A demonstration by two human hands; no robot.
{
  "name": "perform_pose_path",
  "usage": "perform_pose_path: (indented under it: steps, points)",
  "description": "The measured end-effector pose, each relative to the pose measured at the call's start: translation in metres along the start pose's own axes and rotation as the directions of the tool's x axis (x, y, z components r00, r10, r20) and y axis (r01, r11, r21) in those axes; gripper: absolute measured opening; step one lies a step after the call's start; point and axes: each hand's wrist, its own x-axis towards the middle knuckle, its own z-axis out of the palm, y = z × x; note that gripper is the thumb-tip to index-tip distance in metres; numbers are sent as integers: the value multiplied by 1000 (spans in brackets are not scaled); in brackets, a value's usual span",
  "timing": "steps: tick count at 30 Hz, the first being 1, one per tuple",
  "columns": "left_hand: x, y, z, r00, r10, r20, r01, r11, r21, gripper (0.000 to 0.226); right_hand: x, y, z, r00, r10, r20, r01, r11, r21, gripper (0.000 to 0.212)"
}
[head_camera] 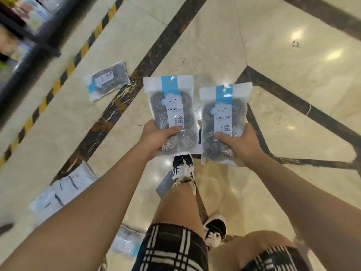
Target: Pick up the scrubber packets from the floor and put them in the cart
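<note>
We start at the fingers (172, 130) of our left hand (156, 137): the thumb lies across the front of one scrubber packet (172, 114) and the rest curl under its lower half, closed on it. Our right hand (239, 142) does the same with a second packet (224, 122), thumb pressed on the clear film, fingers hidden behind. Both packets stand roughly upright, side by side, held above the floor (273, 55).

We judge these to be light: thin clear bags with a paper header and a blue strip, filled with steel-wool balls. The contents should give springily under a squeeze, and the film looks slick, so a grip around the bulging lower part, where the balls give the fingers something to close on, seems safer than pinching the flat top edge. Nothing here looks fragile.

Farther out, more packets lie on the floor: one (107, 80) beside the striped yellow-and-black tape, a pair (64, 187) face down near our left forearm, another (127, 241) by our shorts. The cart is not in view.
</note>
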Motion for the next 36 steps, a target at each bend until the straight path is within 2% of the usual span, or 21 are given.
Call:
perform_pose_path:
  steps: [2,5,9,12,16,19,21,23,27,30,32,36]
  points:
    - [-60,21,-21,1000,11,-22,-12,999,-46,45,-49,-35,-16,998,-38,48,34,997,69,75]
    - [-160,54,-55,997,8,-70,-17,992,-124,59,-141,-94,-47,989,-126,81,120,990,71,43]
    - [-305,97,-100,991,61,-115,-79,984,-162,50,-268,-157,-86,958,-242,152,231,969,88,35]
    - [-406,114,-130,982,126,-144,-150,973,-175,47,-361,-201,-105,915,-364,174,358,931,66,16]
    - [-519,110,-176,958,178,-226,-232,942,-243,72,-470,-243,-114,841,-483,244,490,871,35,24]
    - [-598,99,-212,927,142,-348,-267,899,-346,58,-546,-266,-105,813,-509,281,529,848,6,23]
    - [-637,84,-238,904,97,-416,-271,883,-383,64,-590,-271,-93,764,-544,347,577,816,9,16]
    - [-669,64,-264,875,70,-479,-293,864,-410,64,-621,-270,-75,727,-549,412,598,801,12,17]
    - [-727,7,-311,814,-7,-581,-348,795,-497,50,-681,-266,-20,636,-545,547,648,762,6,40]
    - [-767,-58,-342,748,-95,-657,-394,732,-555,54,-733,-257,36,518,-534,669,725,688,-11,23]
    - [-794,-100,-362,682,-160,-714,-427,705,-566,49,-768,-251,76,443,-502,743,765,644,-20,16]
    - [-862,-209,-409,569,-314,-760,-498,603,-622,49,-859,-208,178,288,-372,883,814,580,-21,33]
